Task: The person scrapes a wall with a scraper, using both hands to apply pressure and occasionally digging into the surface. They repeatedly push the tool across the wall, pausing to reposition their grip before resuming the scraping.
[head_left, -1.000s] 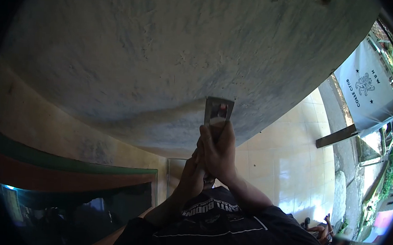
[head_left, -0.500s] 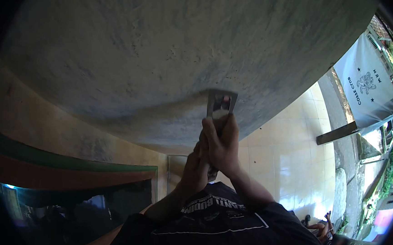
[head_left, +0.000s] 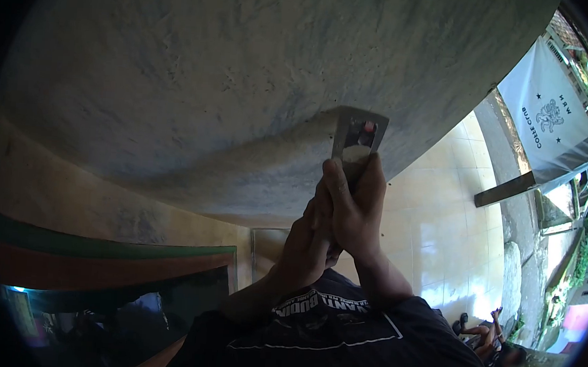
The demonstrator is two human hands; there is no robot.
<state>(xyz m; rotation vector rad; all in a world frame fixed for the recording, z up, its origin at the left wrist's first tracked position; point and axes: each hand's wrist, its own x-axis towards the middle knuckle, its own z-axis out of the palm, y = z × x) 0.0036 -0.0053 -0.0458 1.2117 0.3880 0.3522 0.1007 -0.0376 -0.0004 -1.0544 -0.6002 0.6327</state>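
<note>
Both hands grip a scraper with a flat, flared metal blade (head_left: 360, 130) that carries a dark and red label. Its wide end meets the rough grey wall (head_left: 234, 63), or sits very close to it. Near the base of the blade, my right hand (head_left: 357, 212) is closed, with the thumb along the tool. Lower down, my left hand (head_left: 307, 246) is wrapped against the right one around the handle. The fingers hide nearly all of the handle. A long shadow falls on the wall to the left of the blade.
A dark window (head_left: 121, 308) with a green and brown frame lies at lower left. Cream floor tiles (head_left: 434, 220) stretch to the right. Beyond them hangs a white banner (head_left: 547, 116) above a wooden beam (head_left: 505, 189). A person (head_left: 494, 344) sits at lower right.
The scraper and both hands have moved up and to the right across the wall. Both hands keep their grip, and the shadow has shifted with the blade.
</note>
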